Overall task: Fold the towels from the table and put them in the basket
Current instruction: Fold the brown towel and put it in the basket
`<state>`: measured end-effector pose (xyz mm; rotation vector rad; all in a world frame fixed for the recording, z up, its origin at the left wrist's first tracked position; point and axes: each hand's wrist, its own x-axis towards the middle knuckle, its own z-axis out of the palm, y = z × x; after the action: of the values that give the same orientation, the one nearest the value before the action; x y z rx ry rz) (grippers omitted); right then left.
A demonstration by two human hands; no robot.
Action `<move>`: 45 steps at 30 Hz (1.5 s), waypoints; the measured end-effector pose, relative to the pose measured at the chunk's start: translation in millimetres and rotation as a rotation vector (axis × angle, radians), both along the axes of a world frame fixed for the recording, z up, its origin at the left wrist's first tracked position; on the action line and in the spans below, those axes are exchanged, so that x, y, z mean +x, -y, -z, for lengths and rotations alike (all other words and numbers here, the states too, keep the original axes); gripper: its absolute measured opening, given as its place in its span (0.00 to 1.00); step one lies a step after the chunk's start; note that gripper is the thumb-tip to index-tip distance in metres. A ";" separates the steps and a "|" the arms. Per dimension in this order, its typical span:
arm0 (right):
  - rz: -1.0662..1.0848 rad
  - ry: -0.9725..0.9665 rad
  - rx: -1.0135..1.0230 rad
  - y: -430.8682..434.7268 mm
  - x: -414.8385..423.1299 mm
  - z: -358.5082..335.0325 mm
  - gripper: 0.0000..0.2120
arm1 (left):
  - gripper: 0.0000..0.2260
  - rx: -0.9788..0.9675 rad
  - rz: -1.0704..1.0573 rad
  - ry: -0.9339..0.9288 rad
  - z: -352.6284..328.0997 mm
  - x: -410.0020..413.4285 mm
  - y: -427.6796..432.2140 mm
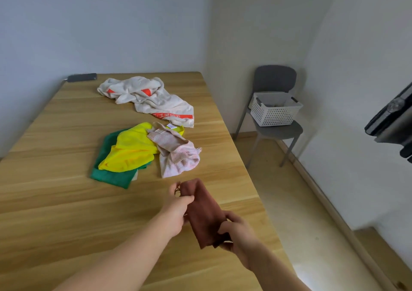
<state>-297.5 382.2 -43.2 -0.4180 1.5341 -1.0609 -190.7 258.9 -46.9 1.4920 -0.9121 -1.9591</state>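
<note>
Small rust-brown cloth towel (204,212) stretched between hands: left hand (178,210) pinches far end, right hand (236,235) pinches near end. Likely soft, light, limp; best gripped at corners.

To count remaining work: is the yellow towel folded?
Unfolded: the yellow towel lies crumpled across the green towel on the table.
</note>
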 end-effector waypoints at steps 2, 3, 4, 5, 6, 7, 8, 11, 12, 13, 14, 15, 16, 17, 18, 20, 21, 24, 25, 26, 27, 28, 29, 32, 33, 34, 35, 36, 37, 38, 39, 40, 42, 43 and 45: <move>0.224 0.058 -0.006 -8.9 -12.4 6.2 0.09 | 0.23 0.046 -0.003 -0.049 -1.8 -14.2 -8.4; 0.345 0.098 -0.014 -12.6 -19.8 9.1 0.07 | 0.23 0.065 -0.005 -0.080 -2.6 -22.7 -11.7; 0.459 0.132 -0.024 -15.3 -29.5 12.7 0.08 | 0.23 0.076 -0.005 -0.116 -3.7 -33.6 -14.8; 0.560 0.159 -0.036 -17.7 -41.0 15.4 0.09 | 0.24 0.081 -0.004 -0.151 -5.7 -46.5 -18.3; 0.637 0.169 -0.039 -20.6 -54.2 17.3 0.10 | 0.24 0.085 -0.011 -0.183 -6.7 -61.2 -22.0; 0.688 0.172 -0.030 -24.4 -68.8 17.7 0.10 | 0.24 0.091 -0.018 -0.213 -9.2 -77.8 -27.4; 0.709 0.180 -0.016 -28.6 -84.9 16.8 0.10 | 0.23 0.100 -0.033 -0.238 -11.7 -96.1 -33.6; 0.642 0.247 0.002 -40.2 -142.8 10.1 0.11 | 0.23 0.125 -0.092 -0.300 -17.5 -161.1 -52.1; 0.610 0.277 -0.002 -44.9 -164.5 6.4 0.12 | 0.22 0.122 -0.101 -0.313 -19.7 -185.8 -58.3; 0.590 0.301 -0.017 -51.4 -188.5 3.4 0.11 | 0.21 0.118 -0.105 -0.319 -22.9 -212.3 -65.8; 0.585 0.308 -0.035 -59.4 -215.4 0.9 0.09 | 0.21 0.120 -0.111 -0.322 -26.3 -240.5 -74.0; 0.589 0.295 -0.047 -69.0 -244.3 -1.9 0.06 | 0.20 0.129 -0.117 -0.324 -29.9 -269.4 -83.1; 0.598 0.267 -0.049 -80.3 -273.3 -5.2 0.03 | 0.20 0.145 -0.109 -0.326 -33.0 -297.4 -92.7; 0.603 0.228 -0.050 -91.7 -302.4 -9.6 0.04 | 0.20 0.164 -0.082 -0.332 -36.5 -324.8 -101.0; 0.604 0.185 -0.058 -102.4 -330.8 -14.6 0.07 | 0.19 0.178 -0.058 -0.340 -40.3 -351.0 -107.5; 0.595 0.110 -0.077 -119.7 -382.9 -23.1 0.12 | 0.15 0.202 -0.055 -0.340 -49.7 -399.3 -117.7; 0.584 0.084 -0.085 -125.5 -406.4 -26.3 0.13 | 0.13 0.209 -0.064 -0.339 -55.4 -421.2 -122.0; 0.548 0.006 -0.090 -132.9 -462.8 -29.7 0.13 | 0.13 0.222 -0.114 -0.318 -64.2 -471.6 -128.1; 0.543 -0.019 -0.090 -133.2 -477.4 -29.3 0.13 | 0.13 0.220 -0.118 -0.310 -64.3 -484.9 -127.6; 0.543 -0.038 -0.091 -132.6 -491.1 -28.2 0.13 | 0.13 0.210 -0.111 -0.299 -63.4 -497.2 -125.6; 0.546 -0.052 -0.090 -131.5 -503.0 -26.9 0.13 | 0.11 0.201 -0.099 -0.281 -61.5 -508.7 -122.5; 0.548 -0.062 -0.088 -129.4 -514.4 -23.7 0.14 | 0.10 0.195 -0.088 -0.261 -58.2 -519.2 -117.6; 0.548 -0.069 -0.084 -126.3 -524.6 -20.5 0.14 | 0.09 0.194 -0.077 -0.242 -55.6 -529.0 -112.1; 0.557 -0.047 -0.070 -111.4 -557.6 -9.9 0.13 | 0.07 0.213 -0.059 -0.224 -46.8 -560.0 -92.5; 0.550 -0.029 -0.068 -103.2 -568.9 -7.8 0.11 | 0.06 0.205 -0.053 -0.223 -44.0 -570.2 -82.7; 0.525 -0.020 -0.066 -92.6 -581.2 -4.4 0.09 | 0.05 0.182 -0.040 -0.219 -41.5 -580.7 -70.4; 0.492 -0.016 -0.058 -78.5 -592.8 -3.5 0.08 | 0.05 0.147 -0.020 -0.216 -40.1 -591.1 -55.6; 0.451 -0.029 -0.051 -61.0 -605.3 -2.1 0.14 | 0.05 0.109 0.003 -0.216 -39.8 -601.4 -38.9; 0.404 -0.062 -0.057 -41.2 -616.9 -2.7 0.21 | 0.04 0.071 0.028 -0.216 -42.0 -611.0 -21.9; 0.359 -0.107 -0.075 -19.5 -627.3 -4.4 0.28 | 0.05 0.040 0.051 -0.212 -43.7 -620.2 -3.1; 0.313 -0.146 -0.105 4.6 -637.2 -8.3 0.33 | 0.06 0.013 0.079 -0.210 -46.7 -629.2 16.4; 0.260 -0.162 -0.137 30.1 -646.4 -13.5 0.36 | 0.07 -0.006 0.108 -0.209 -49.6 -638.5 37.0; 0.169 -0.147 -0.178 83.0 -666.3 -24.1 0.33 | 0.09 -0.024 0.171 -0.209 -55.9 -658.4 79.1; 0.130 -0.140 -0.188 108.8 -675.8 -30.0 0.30 | 0.09 -0.024 0.190 -0.208 -59.1 -668.5 100.4; 0.064 -0.168 -0.191 154.6 -695.2 -38.5 0.20 | 0.09 -0.009 0.184 -0.211 -62.3 -687.8 140.4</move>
<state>-992.7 227.6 -4.7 -0.6059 1.6086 -1.2538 -878.4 118.5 15.4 1.2043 -0.9913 -2.1911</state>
